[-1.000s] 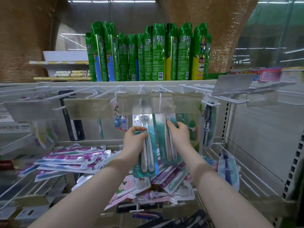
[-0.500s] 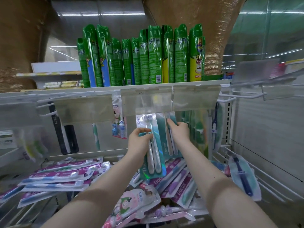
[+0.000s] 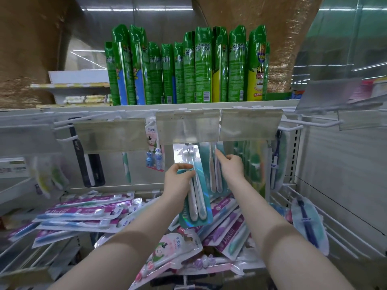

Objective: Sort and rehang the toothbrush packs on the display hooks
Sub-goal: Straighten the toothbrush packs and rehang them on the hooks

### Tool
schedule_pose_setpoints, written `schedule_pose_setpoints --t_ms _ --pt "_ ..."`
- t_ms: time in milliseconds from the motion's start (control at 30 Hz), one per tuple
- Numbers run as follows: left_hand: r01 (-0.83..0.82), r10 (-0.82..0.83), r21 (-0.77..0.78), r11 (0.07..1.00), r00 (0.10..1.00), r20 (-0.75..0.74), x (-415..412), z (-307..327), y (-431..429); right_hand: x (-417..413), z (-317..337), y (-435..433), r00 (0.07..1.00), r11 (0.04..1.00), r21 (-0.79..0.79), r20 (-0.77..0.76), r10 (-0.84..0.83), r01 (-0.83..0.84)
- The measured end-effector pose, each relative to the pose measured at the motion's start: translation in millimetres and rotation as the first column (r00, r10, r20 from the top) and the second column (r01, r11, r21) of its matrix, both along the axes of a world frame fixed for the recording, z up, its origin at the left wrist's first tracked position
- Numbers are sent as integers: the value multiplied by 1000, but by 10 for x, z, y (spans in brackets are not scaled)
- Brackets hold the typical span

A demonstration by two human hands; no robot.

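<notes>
Nearest, below the grip, loose toothbrush packs (image 3: 83, 214) lie heaped on the wire shelf (image 3: 343, 231); most of the sorting is judged undone. The left hand (image 3: 178, 181) pinches an upright teal twin-brush pack (image 3: 199, 206) at mid-height. The pack's top is hidden behind the label holder (image 3: 187, 126) directly above, so whether it is on a hook cannot be told. Just beside it, the right hand (image 3: 230, 168) lays fingers on a second teal pack (image 3: 215, 181); whether it clasps that pack cannot be told. Above and beyond the grip stand green cans (image 3: 188, 70).
</notes>
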State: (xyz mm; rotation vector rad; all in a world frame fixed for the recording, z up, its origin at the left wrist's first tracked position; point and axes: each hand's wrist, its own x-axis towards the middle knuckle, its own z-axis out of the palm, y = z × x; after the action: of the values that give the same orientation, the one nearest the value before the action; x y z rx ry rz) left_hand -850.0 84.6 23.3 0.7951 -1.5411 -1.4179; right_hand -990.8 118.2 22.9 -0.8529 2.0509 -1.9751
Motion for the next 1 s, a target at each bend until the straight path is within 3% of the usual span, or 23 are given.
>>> schedule_pose_setpoints --t_ms 200,467,700,1000 --pt "-27 27 38 999 1000 9 75 25 204 137 -15 259 999 1000 -9 -36 -10 9" --pt "-54 55 27 998 998 -30 132 -5 623 522 -102 674 922 907 170 52 383 -386" --pt "-71 72 26 997 996 -53 164 -54 853 679 -147 919 923 907 188 -7 386 -378" --pt "41 -24 160 986 994 -102 292 -83 812 782 -146 1057 946 941 107 -3 324 -322"
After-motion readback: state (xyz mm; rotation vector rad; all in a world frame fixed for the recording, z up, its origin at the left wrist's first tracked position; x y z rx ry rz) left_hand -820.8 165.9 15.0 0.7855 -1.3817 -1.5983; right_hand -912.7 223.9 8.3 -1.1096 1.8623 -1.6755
